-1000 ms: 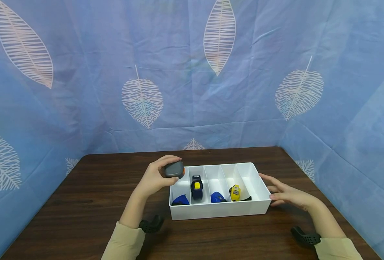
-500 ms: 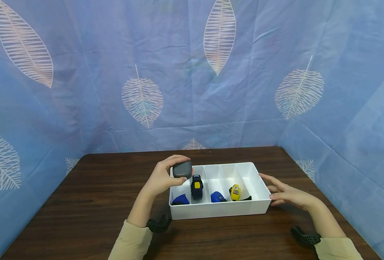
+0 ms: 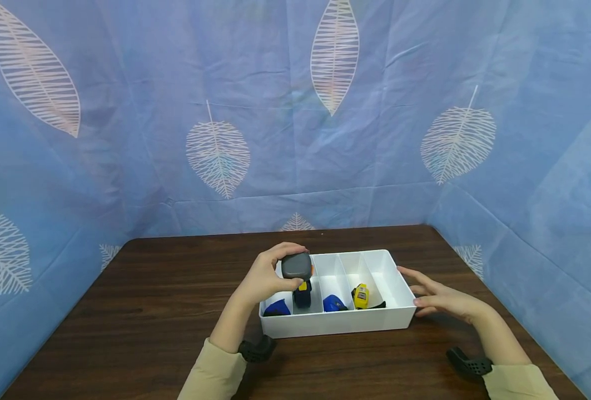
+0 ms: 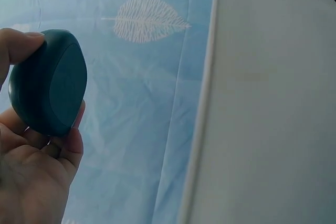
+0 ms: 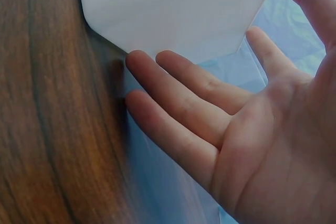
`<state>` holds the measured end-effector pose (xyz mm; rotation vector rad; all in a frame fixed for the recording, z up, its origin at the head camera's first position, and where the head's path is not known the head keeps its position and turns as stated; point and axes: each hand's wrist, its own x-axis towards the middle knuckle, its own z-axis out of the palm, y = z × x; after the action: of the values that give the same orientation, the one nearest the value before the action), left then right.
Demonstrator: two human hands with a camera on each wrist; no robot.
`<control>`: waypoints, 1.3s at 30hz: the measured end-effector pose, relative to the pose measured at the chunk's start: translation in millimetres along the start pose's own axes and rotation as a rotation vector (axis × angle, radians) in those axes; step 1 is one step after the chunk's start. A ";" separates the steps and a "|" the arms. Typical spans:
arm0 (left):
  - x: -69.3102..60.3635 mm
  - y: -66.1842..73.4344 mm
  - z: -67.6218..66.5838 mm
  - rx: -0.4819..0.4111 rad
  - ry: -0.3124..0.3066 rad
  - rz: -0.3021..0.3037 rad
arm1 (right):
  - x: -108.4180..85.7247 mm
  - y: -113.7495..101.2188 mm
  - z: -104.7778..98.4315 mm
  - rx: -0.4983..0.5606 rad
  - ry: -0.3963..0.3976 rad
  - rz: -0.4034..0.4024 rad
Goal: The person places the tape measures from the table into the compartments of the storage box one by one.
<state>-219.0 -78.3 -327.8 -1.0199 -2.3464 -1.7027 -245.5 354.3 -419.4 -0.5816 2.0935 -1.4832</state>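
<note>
My left hand (image 3: 267,279) pinches a dark grey, rounded tape measure (image 3: 297,266) between thumb and fingers. An orange bit shows on its right side, and it looks dark teal in the left wrist view. It is held above the second compartment from the left of a white divided box (image 3: 335,321). A black tape measure with a yellow button (image 3: 302,294) lies in that compartment, partly hidden by the held one. My right hand (image 3: 442,297) rests its outstretched fingers against the box's right end; the right wrist view shows the fingertips at the white wall.
Other compartments hold a blue tape measure (image 3: 277,308) at far left, another blue one (image 3: 334,303) in the middle, and a yellow one (image 3: 361,296) right of it. The box stands on a dark wooden table (image 3: 125,316). A blue leaf-patterned cloth (image 3: 270,139) hangs behind.
My left hand has moved right with the grey tape measure, from over the leftmost compartment to over the second one. The right hand and the box have stayed put.
</note>
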 end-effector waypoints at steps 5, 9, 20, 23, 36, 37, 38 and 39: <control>2.3 0.4 7.2 0.021 -0.023 -0.008 | 0.4 0.3 0.1 0.003 -0.005 -0.002; 4.6 1.9 13.7 -0.001 -0.048 -0.025 | 1.0 0.5 -0.1 0.000 -0.004 -0.007; 7.7 4.6 31.6 -0.010 -0.087 0.002 | 0.8 0.9 -0.6 -0.006 -0.002 -0.009; 8.3 4.8 35.7 -0.009 -0.103 0.014 | 0.6 0.7 -0.3 -0.003 -0.003 -0.009; 13.0 11.7 51.5 0.015 -0.084 0.009 | 0.4 1.1 -0.5 -0.001 -0.005 -0.006; 13.4 12.0 52.9 0.015 -0.083 0.000 | 0.4 1.2 -0.6 -0.001 -0.005 -0.006; 13.8 12.3 54.2 0.012 -0.083 -0.009 | 0.4 1.4 -0.7 -0.001 -0.005 -0.006; 14.4 12.5 55.4 0.009 -0.083 -0.012 | 0.5 1.6 -0.8 0.000 -0.005 -0.005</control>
<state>-205.9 -21.4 -332.8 -1.0980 -2.4128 -1.6846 -246.4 355.1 -420.7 -0.5903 2.0896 -1.4834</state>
